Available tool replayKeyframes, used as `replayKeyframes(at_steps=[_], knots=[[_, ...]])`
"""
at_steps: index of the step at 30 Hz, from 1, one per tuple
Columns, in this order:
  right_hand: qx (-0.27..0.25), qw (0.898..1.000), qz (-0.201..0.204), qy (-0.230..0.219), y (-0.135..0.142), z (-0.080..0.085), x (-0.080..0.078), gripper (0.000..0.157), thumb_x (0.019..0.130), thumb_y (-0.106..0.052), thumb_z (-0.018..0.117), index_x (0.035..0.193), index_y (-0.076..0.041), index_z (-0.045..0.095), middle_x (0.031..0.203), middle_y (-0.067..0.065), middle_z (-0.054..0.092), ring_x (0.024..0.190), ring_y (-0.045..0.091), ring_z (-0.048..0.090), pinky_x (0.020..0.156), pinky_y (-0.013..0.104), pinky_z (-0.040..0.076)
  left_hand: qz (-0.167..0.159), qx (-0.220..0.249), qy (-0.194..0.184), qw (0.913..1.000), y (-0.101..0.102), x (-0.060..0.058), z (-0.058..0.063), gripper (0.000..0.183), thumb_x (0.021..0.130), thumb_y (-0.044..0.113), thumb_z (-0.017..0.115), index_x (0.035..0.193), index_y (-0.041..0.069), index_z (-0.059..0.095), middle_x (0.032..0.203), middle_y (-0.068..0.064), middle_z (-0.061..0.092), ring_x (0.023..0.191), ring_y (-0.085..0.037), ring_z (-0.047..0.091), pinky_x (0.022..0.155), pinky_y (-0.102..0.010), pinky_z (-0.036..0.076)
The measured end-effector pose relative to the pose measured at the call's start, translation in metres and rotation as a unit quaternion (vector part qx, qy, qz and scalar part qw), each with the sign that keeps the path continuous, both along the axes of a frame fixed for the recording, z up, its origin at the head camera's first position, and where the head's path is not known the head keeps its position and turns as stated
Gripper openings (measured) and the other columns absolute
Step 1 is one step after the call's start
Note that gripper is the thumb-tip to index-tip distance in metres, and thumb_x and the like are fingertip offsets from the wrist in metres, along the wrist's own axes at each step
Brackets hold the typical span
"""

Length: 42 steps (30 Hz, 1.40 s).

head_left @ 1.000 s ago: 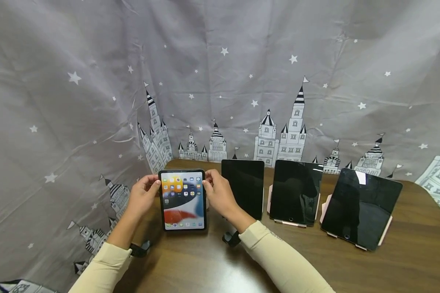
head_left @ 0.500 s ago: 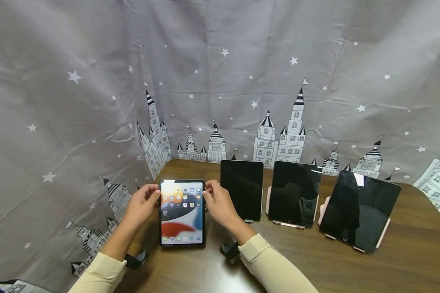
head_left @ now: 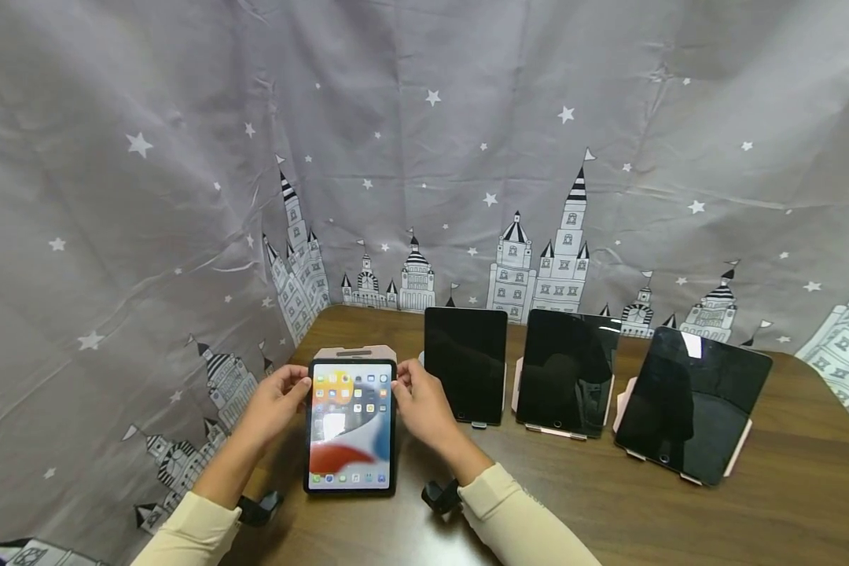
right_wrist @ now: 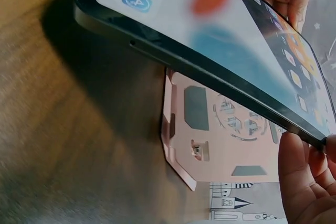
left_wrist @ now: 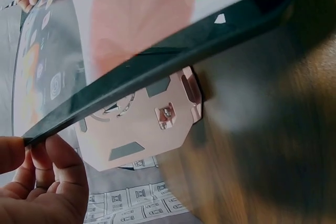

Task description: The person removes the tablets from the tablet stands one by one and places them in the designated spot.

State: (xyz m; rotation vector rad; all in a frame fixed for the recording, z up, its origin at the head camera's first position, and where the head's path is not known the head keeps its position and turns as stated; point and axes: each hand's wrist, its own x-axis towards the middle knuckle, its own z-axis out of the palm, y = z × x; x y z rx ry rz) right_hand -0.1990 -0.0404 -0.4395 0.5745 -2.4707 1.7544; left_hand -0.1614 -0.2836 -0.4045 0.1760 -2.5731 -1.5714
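Note:
Both hands hold a tablet [head_left: 351,428] with a lit home screen and a dark frame. The left hand [head_left: 274,402] pinches its left edge near the top, thumb in front and fingers behind. Opposite it, the right hand [head_left: 424,402] pinches the right edge at about the same height. Behind the tablet is a pink stand [head_left: 375,353], its top edge showing above the screen in the head view. Both wrist views show a gap between the tablet's back and the stand [left_wrist: 142,135], which has grey pads and a round cutout [right_wrist: 236,116].
To the right, three dark-screened tablets lean on stands: a near one [head_left: 464,365], a middle one [head_left: 569,373] and a far right one [head_left: 693,405]. They stand on a brown wooden table [head_left: 785,487]. A grey curtain [head_left: 424,141] printed with castles and stars hangs behind and at left.
The lit tablet has come down and toward the person, away from the stand, whose top edge now shows. Both hands keep their grip and have moved down with it.

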Motion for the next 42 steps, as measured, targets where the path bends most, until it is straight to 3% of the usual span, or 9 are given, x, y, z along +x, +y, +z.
replayKeyframes(at_steps=[11, 19, 32, 39, 42], knots=[[-0.022, 1.000, 0.010, -0.013, -0.005, -0.011, 0.008, 0.008, 0.097, -0.002, 0.058, 0.105, -0.001, 0.056, 0.084, 0.011, 0.063, 0.053, 0.009, 0.056, 0.051, 0.025, 0.053, -0.026, 0.025, -0.032, 0.9988, -0.007, 0.004, -0.008, 0.019, 0.101, 0.001, 0.049, 0.116, -0.011, 0.053, 0.093, -0.014, 0.059, 0.077, -0.019, 0.058, 0.069, -0.040, 0.056], [-0.020, 0.999, 0.009, -0.046, -0.007, -0.014, 0.014, 0.008, 0.097, -0.001, 0.057, 0.105, -0.001, 0.055, 0.082, 0.007, 0.060, 0.052, 0.012, 0.058, 0.049, 0.025, 0.053, -0.034, 0.023, -0.067, 0.9969, -0.010, 0.007, -0.015, 0.018, 0.102, 0.002, 0.047, 0.115, -0.010, 0.051, 0.095, -0.016, 0.059, 0.079, -0.022, 0.058, 0.070, -0.042, 0.054], [-0.030, 0.996, 0.001, -0.080, -0.010, -0.018, 0.023, 0.006, 0.096, 0.000, 0.056, 0.103, 0.000, 0.055, 0.079, 0.005, 0.061, 0.056, 0.028, 0.065, 0.046, 0.025, 0.052, -0.037, 0.033, -0.104, 0.9933, -0.011, 0.007, -0.021, 0.019, 0.102, 0.003, 0.044, 0.115, -0.010, 0.050, 0.094, -0.015, 0.059, 0.079, -0.023, 0.058, 0.068, -0.037, 0.051], [-0.049, 0.993, 0.003, -0.103, -0.012, -0.021, 0.024, 0.007, 0.095, 0.003, 0.056, 0.102, 0.003, 0.055, 0.079, 0.007, 0.062, 0.059, 0.034, 0.065, 0.049, 0.034, 0.056, -0.043, 0.024, -0.108, 0.9929, -0.013, 0.005, -0.023, 0.020, 0.102, 0.004, 0.046, 0.115, -0.010, 0.051, 0.093, -0.014, 0.060, 0.078, -0.023, 0.057, 0.066, -0.036, 0.050], [-0.056, 0.991, 0.002, -0.119, -0.013, -0.022, 0.025, 0.007, 0.094, 0.003, 0.057, 0.101, 0.003, 0.054, 0.078, 0.008, 0.061, 0.056, 0.031, 0.065, 0.051, 0.040, 0.057, -0.047, 0.019, -0.110, 0.9926, -0.015, 0.004, -0.025, 0.020, 0.102, 0.004, 0.046, 0.114, -0.010, 0.051, 0.092, -0.014, 0.059, 0.077, -0.023, 0.056, 0.065, -0.036, 0.050]])
